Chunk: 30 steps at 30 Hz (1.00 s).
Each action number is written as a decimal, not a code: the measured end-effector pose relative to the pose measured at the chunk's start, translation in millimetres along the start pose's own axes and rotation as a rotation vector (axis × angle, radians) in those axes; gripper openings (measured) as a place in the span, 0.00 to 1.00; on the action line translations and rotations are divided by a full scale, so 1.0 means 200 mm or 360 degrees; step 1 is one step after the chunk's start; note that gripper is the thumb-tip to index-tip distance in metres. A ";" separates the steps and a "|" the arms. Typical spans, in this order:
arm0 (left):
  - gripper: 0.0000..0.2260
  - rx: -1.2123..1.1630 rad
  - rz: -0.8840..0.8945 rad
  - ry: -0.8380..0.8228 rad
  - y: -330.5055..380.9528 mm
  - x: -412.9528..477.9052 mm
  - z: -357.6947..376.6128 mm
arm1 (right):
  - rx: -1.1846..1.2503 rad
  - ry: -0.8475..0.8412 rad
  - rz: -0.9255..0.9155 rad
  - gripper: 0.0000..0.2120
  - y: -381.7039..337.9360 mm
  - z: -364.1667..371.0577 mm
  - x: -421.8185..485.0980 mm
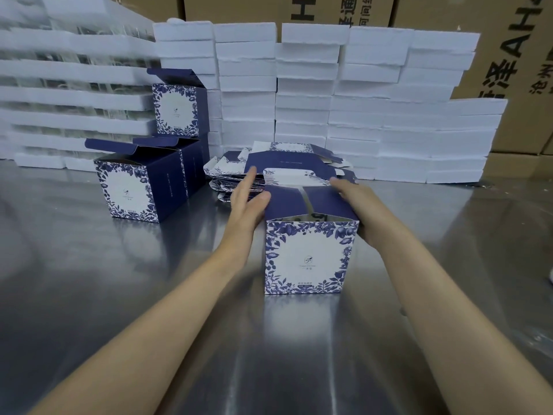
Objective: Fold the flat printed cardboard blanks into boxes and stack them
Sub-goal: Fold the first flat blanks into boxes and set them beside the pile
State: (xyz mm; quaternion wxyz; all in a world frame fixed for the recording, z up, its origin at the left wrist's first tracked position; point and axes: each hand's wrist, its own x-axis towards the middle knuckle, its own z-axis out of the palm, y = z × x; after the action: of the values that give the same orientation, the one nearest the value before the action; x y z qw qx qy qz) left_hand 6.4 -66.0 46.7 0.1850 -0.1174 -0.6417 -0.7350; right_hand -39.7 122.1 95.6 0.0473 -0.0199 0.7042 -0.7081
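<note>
Head view is showing, at frame centre, the left hand [250, 202] touching with straight fingers and the right hand [359, 205] gripping the box [308, 250], seemingly light, crushable card best held by its side walls.

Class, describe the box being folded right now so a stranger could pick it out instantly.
Start at the steel table before the white foam wall. The box stands nearest the viewer. Unlike the finished boxes at left, both hands touch it.

Navy box [311, 256], white face, blue leaf border.
</note>
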 end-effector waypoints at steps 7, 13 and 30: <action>0.28 -0.0341 -0.0355 -0.0041 0.01 0.02 0.01 | 0.0332 -0.0183 0.0062 0.11 0.04 -0.02 0.01; 0.16 -0.0294 -0.0325 0.0038 0.03 0.05 0.03 | 0.0305 -0.0210 -0.0169 0.10 0.06 0.03 0.01; 0.12 -0.0038 0.0036 0.0108 0.06 0.03 0.03 | 0.0598 -0.0077 -0.0555 0.14 0.18 0.14 0.01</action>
State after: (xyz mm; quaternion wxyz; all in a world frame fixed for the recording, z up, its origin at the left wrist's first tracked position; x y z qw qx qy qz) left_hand 5.9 -62.8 61.7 0.2134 -0.1019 -0.6248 -0.7441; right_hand -36.7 94.1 59.4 -0.0558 -0.1488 0.5448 -0.8234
